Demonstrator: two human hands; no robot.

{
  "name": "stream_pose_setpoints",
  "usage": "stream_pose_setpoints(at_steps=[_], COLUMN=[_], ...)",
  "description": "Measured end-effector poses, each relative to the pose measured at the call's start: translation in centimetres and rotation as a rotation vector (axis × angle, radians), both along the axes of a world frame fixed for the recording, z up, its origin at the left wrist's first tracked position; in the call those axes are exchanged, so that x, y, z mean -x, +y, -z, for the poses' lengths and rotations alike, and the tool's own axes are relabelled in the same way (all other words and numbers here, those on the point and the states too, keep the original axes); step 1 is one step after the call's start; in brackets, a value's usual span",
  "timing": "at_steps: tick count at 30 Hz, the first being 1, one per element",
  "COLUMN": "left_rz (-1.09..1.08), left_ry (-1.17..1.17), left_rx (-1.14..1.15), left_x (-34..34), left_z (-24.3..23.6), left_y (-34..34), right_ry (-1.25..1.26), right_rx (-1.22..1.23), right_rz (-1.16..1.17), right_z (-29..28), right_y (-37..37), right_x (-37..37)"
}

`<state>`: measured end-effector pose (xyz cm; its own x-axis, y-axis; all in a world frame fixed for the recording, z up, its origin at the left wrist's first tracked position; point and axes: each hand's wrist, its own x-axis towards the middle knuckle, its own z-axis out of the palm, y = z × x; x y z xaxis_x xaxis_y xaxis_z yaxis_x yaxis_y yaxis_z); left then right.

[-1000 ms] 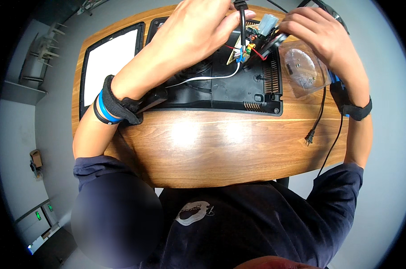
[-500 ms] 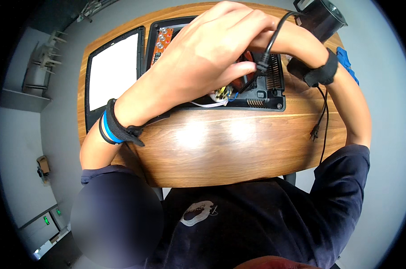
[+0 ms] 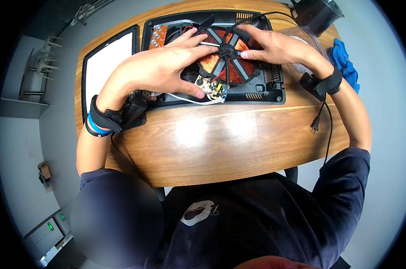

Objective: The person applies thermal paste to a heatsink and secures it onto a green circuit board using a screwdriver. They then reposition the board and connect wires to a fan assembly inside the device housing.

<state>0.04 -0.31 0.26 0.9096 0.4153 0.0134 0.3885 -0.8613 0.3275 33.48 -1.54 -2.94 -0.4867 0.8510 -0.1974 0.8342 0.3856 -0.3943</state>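
Observation:
An opened black induction-cooker casing (image 3: 244, 97) lies on the table. Inside it sits a round copper coil (image 3: 208, 63) with grey bars spreading from its centre. My left hand (image 3: 165, 67) reaches over the coil's left side, fingers spread and thumb beside a small circuit board (image 3: 219, 89). At the coil's right, my right hand (image 3: 281, 47) has thumb and forefinger apart, the thumb at a grey bar near the hub. A black cord (image 3: 256, 15) runs across the coil's middle. An orange board (image 3: 158, 36) with round buttons occupies the casing's left end.
A white panel with a black frame (image 3: 109, 60) lies left of the casing. Back right stands a black kettle (image 3: 317, 18), with a clear plastic bag (image 3: 310, 38) and a blue cloth (image 3: 344, 60) nearby. A cord with a plug (image 3: 315, 124) hangs by my right wrist.
My left hand has drawn back left and lower, uncovering the coil. My right hand now shows beside the coil. The black cord, earlier raised by my hands, now lies across the coil.

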Motion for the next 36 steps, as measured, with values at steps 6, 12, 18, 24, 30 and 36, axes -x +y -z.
stream_pose_setpoints(at_steps=[6, 12, 18, 24, 30, 36], left_rz=[0.005, -0.088, -0.057, 0.033, 0.016, -0.028], left_ry=[0.1, -0.1, -0.045, -0.025, -0.066, -0.137], left_rx=[-0.074, -0.173, -0.045, -0.067, -0.151, -0.135], left_x=[-0.9, -2.3, -3.6, -3.6, -4.0, -3.6], left_z=[-0.1, 1.8, 1.5, 1.7, 2.0, 2.3], left_y=[-1.1, -2.0, -1.6, -1.2, -1.1, -1.9], right_ry=[0.166, 0.283, 0.374, 0.37, 0.17, 0.46], right_rx=[-0.071, -0.168, -0.2, -0.094, -0.065, 0.046], right_rz=[0.039, 0.141, 0.198, 0.195, 0.19, 0.22], right_z=[2.7, 1.5, -0.5, 1.4, 0.5, 0.1], right_y=[1.4, 3.1, 3.4, 3.7, 3.9, 3.9], right_x=[0.0, -2.5, -1.9, -2.3, -1.8, -2.4])
